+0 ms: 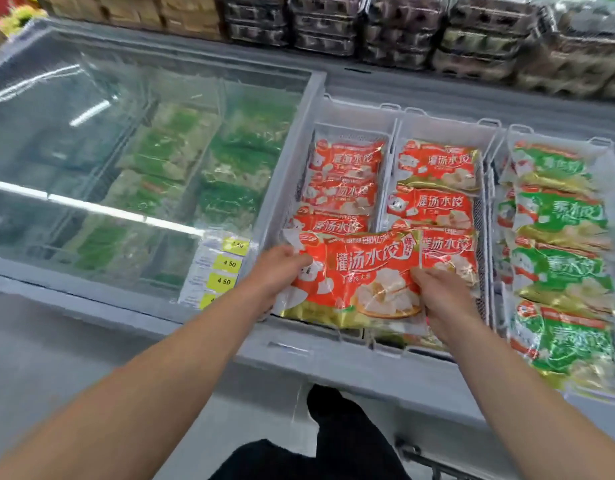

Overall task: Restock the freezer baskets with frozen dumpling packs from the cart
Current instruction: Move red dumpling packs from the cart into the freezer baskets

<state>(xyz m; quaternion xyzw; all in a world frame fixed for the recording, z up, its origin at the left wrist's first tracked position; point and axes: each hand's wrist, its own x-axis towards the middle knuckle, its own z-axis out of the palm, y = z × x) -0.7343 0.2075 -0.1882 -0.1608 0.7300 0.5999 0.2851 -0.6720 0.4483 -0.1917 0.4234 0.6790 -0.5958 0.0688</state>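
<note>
Hands are apart, left hand (276,271) and right hand (437,292) each pinching a side edge of the red dumpling pack (354,278) over the front of the basket (354,112). Probably lumpy, slick plastic, so edge grips make sense.

Both the left hand (276,271) and right hand (437,296) grip a red dumpling pack (354,278), seemingly above the freezer basket (292,174).

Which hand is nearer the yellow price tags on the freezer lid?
Left. The left hand grips the red pack's left edge, just right of the price tags. The right hand holds the pack's right edge, farther away.
</note>
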